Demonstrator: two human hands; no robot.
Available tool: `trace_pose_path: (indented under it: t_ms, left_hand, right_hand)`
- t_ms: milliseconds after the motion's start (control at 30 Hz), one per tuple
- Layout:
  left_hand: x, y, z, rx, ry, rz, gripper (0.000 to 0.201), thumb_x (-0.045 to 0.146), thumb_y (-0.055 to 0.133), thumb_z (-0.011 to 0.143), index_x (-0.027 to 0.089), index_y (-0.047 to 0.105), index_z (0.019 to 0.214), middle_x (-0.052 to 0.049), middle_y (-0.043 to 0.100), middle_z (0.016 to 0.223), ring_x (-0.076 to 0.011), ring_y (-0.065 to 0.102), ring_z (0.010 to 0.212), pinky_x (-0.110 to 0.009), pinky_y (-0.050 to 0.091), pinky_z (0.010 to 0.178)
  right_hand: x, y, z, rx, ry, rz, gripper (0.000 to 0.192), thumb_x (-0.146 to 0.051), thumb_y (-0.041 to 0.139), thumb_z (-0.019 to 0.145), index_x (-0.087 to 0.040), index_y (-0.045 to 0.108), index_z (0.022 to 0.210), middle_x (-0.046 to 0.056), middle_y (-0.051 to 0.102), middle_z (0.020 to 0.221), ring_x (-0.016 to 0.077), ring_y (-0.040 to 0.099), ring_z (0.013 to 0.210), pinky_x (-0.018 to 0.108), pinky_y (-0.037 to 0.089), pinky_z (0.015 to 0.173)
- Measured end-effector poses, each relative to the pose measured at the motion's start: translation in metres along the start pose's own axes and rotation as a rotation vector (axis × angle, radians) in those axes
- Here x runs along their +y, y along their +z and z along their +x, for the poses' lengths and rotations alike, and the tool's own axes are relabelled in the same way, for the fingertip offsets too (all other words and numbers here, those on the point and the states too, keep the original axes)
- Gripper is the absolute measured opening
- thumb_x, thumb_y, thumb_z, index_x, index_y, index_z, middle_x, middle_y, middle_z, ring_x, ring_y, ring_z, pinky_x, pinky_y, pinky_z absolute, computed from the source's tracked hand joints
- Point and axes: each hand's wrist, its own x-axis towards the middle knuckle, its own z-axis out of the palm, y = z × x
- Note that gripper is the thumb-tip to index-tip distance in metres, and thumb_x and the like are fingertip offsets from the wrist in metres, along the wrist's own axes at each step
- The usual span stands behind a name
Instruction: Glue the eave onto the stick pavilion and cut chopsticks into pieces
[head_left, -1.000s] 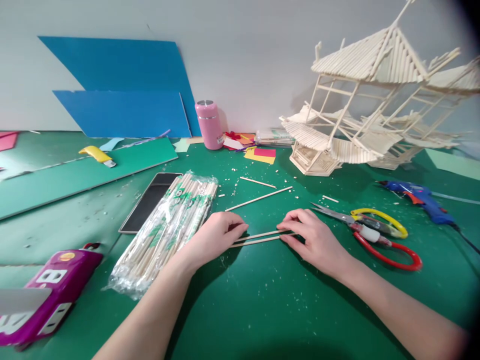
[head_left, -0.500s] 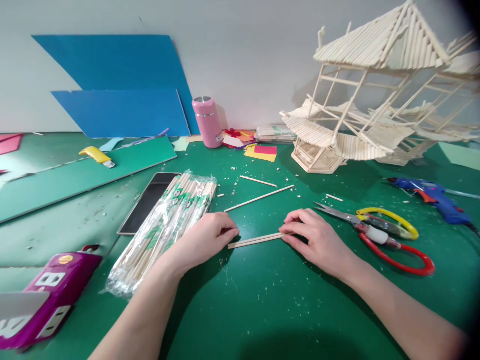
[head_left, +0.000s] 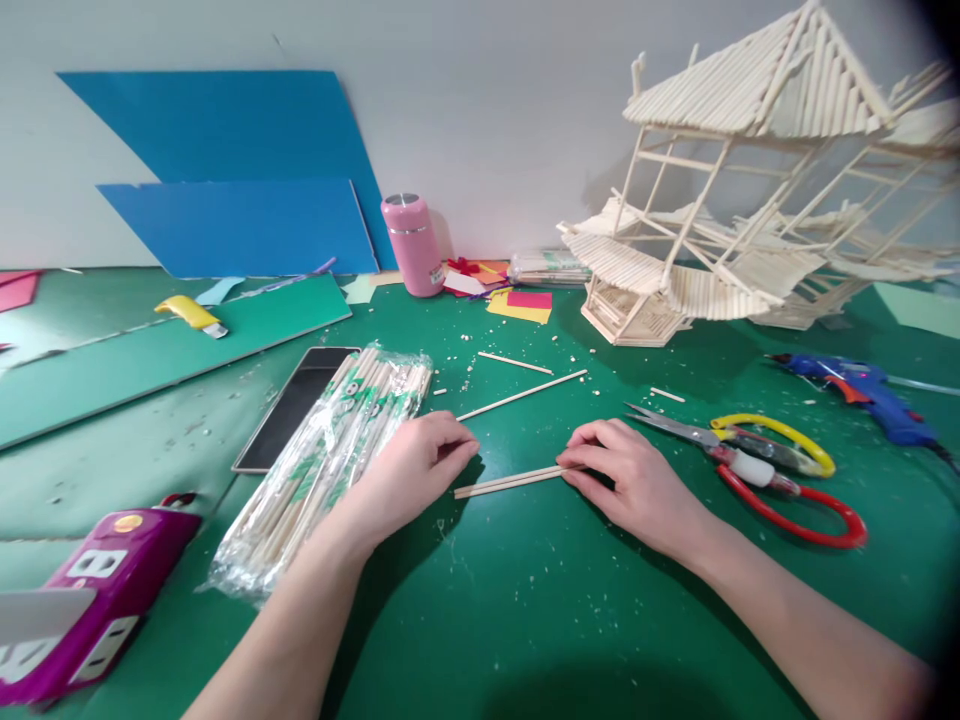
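My right hand (head_left: 626, 475) pinches the right end of two thin wooden sticks (head_left: 510, 483) lying side by side, just over the green tabletop. Past their left end is my left hand (head_left: 427, 460), its thumb and fingers drawn together; whatever may be in them is hidden. Its knuckles cover the near end of a longer wooden stick (head_left: 525, 393) on the table. A shorter stick (head_left: 515, 362) lies beyond that one. Under and beside my left forearm is a plastic pack of wooden sticks (head_left: 337, 450). Scissors (head_left: 690, 432) with red and yellow handles lie right of my right hand.
A roofed stick model (head_left: 675, 285) stands at the back right, with a blue glue gun (head_left: 870, 395) in front. A pink flask (head_left: 414, 250), blue boards (head_left: 240, 225) and a yellow cutter (head_left: 191, 313) are behind. A dark phone-like slab (head_left: 289, 405) and purple power strip (head_left: 112, 590) lie left.
My left hand has shifted slightly up and away from the two sticks, covering the long stick's near end. My right hand keeps its pinch. The whole view has moved a little.
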Motion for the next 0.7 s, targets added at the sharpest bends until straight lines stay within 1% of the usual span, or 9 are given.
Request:
trace_pose_path:
  t_ms: [100,133,167,200,267,333,400,533,700]
  left_hand:
    - [0.011,0.01,0.0,0.252,0.047,0.077,0.023,0.024,0.041,0.083,0.015,0.061,0.077,-0.004,0.058,0.077,-0.0142,0.053,0.07,-0.026,0.043,0.063]
    - [0.018,0.017,-0.001,0.321,0.068,0.121,0.022,0.024,0.041,0.083,0.015,0.061,0.078,-0.006,0.058,0.079,-0.0156,0.053,0.073,-0.028,0.043,0.065]
    - [0.026,0.025,-0.003,0.363,0.112,0.183,0.022,0.023,0.041,0.083,0.015,0.061,0.081,-0.007,0.058,0.082,-0.0173,0.053,0.076,-0.031,0.043,0.069]
    - [0.035,0.034,-0.005,0.359,0.176,0.241,0.021,0.021,0.041,0.083,0.014,0.06,0.082,-0.007,0.058,0.082,-0.0187,0.052,0.079,-0.033,0.043,0.072]
    - [0.052,0.052,-0.01,0.264,0.281,0.363,0.02,0.017,0.039,0.084,0.014,0.059,0.087,-0.008,0.058,0.082,-0.02,0.051,0.08,-0.035,0.042,0.072]
    - [0.065,0.067,-0.014,0.185,0.307,0.504,0.021,0.01,0.039,0.082,0.012,0.057,0.092,-0.008,0.056,0.082,-0.0204,0.05,0.077,-0.036,0.042,0.07]
    - [0.071,0.077,-0.014,0.157,0.301,0.612,0.023,0.007,0.039,0.079,0.009,0.056,0.094,-0.009,0.055,0.082,-0.0211,0.05,0.076,-0.037,0.041,0.069]
    - [0.074,0.082,-0.004,0.118,0.245,0.706,0.021,0.006,0.041,0.078,0.008,0.06,0.086,-0.01,0.055,0.078,-0.0227,0.05,0.075,-0.037,0.04,0.066]
    - [0.079,0.079,0.009,0.016,0.19,0.679,0.014,0.009,0.048,0.076,0.01,0.061,0.076,-0.009,0.055,0.068,-0.0226,0.051,0.068,-0.035,0.038,0.058]
  right_hand:
    - [0.0,0.0,0.0,0.002,-0.007,0.001,0.016,-0.023,0.047,0.084,-0.022,0.062,0.089,0.006,0.057,0.091,0.0199,0.05,0.084,0.036,0.041,0.073]
    - [0.0,0.0,0.0,0.004,-0.008,0.0,0.016,-0.023,0.047,0.084,-0.022,0.062,0.089,0.006,0.057,0.091,0.02,0.05,0.084,0.036,0.041,0.073]
    - [0.0,0.001,0.0,0.009,-0.009,-0.001,0.016,-0.023,0.047,0.084,-0.022,0.062,0.088,0.005,0.057,0.091,0.0199,0.05,0.084,0.035,0.041,0.073]
    - [0.001,0.002,-0.001,0.015,-0.009,-0.003,0.015,-0.023,0.047,0.083,-0.022,0.062,0.088,0.005,0.057,0.091,0.0197,0.05,0.084,0.035,0.041,0.073]
    - [0.001,0.003,-0.001,0.034,-0.011,-0.009,0.015,-0.024,0.048,0.083,-0.022,0.062,0.087,0.005,0.057,0.09,0.0194,0.05,0.084,0.035,0.041,0.073]
    - [0.002,0.004,-0.001,0.042,-0.019,-0.008,0.016,-0.025,0.047,0.083,-0.022,0.062,0.088,0.006,0.057,0.09,0.0194,0.05,0.083,0.035,0.041,0.072]
    - [0.002,0.004,-0.001,0.044,-0.027,-0.001,0.017,-0.025,0.046,0.084,-0.022,0.062,0.089,0.006,0.057,0.09,0.0195,0.05,0.083,0.035,0.041,0.073]
    - [0.001,0.002,-0.001,0.024,-0.02,0.001,0.016,-0.025,0.045,0.085,-0.021,0.061,0.088,0.006,0.057,0.089,0.0196,0.05,0.083,0.035,0.041,0.074]
    - [0.0,0.004,-0.001,0.021,-0.011,0.009,0.013,-0.022,0.047,0.084,-0.021,0.06,0.085,0.005,0.056,0.088,0.0195,0.049,0.081,0.035,0.041,0.072]
